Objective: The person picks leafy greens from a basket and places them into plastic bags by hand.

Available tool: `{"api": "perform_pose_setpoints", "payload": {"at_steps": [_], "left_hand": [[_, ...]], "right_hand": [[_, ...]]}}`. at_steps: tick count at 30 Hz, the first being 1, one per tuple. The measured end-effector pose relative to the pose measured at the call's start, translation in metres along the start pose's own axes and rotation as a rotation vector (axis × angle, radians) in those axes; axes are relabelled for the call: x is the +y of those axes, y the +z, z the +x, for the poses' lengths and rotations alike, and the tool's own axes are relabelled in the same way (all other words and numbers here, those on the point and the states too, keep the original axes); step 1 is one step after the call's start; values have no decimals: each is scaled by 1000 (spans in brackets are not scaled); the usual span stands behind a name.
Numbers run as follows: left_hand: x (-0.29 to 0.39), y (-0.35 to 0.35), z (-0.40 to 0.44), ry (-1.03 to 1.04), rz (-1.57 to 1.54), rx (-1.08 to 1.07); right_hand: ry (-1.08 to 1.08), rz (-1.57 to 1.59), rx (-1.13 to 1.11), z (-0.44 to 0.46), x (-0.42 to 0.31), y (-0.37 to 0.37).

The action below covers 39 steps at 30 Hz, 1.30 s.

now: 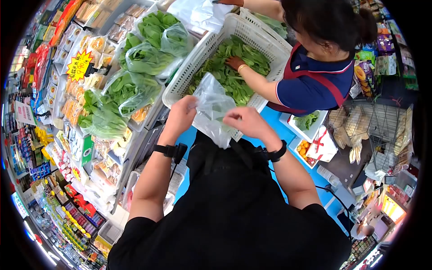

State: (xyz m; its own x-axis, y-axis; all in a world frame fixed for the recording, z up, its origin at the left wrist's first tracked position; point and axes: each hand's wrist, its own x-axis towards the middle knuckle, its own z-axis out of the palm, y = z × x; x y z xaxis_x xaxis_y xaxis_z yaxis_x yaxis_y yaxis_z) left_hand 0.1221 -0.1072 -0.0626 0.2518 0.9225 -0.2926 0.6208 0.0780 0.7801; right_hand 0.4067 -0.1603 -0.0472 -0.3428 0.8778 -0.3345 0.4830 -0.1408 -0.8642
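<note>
A clear plastic bag (212, 118) hangs between my two hands, in front of the near end of a white slatted crate (177, 77). My left hand (181, 116) pinches the bag's left side. On the other side, my right hand (251, 122) has its fingers closed together at the bag's right edge. Loose leafy greens (240, 87) fill the crate beyond the bag. A co-worker's gloved hand (235, 63) rests on those greens, apart from my hands.
Bagged greens (150, 58) lie on the chilled display at the left, beside packaged food and a yellow price sign (80, 65). The co-worker (315, 78) stands at the crate's right side. A white box of greens (308, 121) and a wire basket (371, 128) are farther right.
</note>
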Motion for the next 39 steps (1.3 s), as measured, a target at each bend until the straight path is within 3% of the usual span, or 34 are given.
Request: {"api": "perform_pose_setpoints", "payload": {"at_steps": [1,2,4,6,8,10,12,14,16,18,20,24,26,27,29,32,34,39], "left_hand": [[-1,4,-1,2,0,-2],[-4,11,-2,117,-12,-27],[5,19,-3,239,-22,-50],[22,29,-10,315,-41,3],[34,34,-19,295,-39,5],[52,29,-28,246,268,-10],[38,18,-37,203,357,-40],[13,17,-42,361,534,161],[-3,12,-53,330,567,256],[-15,2,-66,-37,503,131],[-24,-11,-79,-102,445,87],[8,-25,-93,-247,386,42],[32,-26,-98,-222,363,72],[45,-24,-100,-171,211,69],[78,-19,-103,-151,-41,17],[97,-14,-111,-46,-123,-14],[96,-22,-118,-14,-57,8],[54,-46,-132,24,363,307]], "right_hand": [[-117,-177,274,1,-2,5],[-115,-177,278,2,-5,10],[-374,-579,600,10,-20,21],[-349,-625,610,16,-16,44],[-262,-471,430,23,2,60],[-251,-373,421,24,8,57],[-229,-151,427,14,16,45],[-190,-81,415,1,12,31],[-121,-49,274,-13,19,14],[-140,-64,220,-26,33,2],[-88,-325,158,-41,42,-3],[58,-559,183,-60,17,-8],[-60,-245,281,-62,-33,0],[-63,-241,281,-56,-45,11],[-270,-365,436,-42,-65,30],[-243,-554,506,-9,-36,55],[-198,-607,540,-3,-14,58],[10,-635,411,-28,33,37]]}}
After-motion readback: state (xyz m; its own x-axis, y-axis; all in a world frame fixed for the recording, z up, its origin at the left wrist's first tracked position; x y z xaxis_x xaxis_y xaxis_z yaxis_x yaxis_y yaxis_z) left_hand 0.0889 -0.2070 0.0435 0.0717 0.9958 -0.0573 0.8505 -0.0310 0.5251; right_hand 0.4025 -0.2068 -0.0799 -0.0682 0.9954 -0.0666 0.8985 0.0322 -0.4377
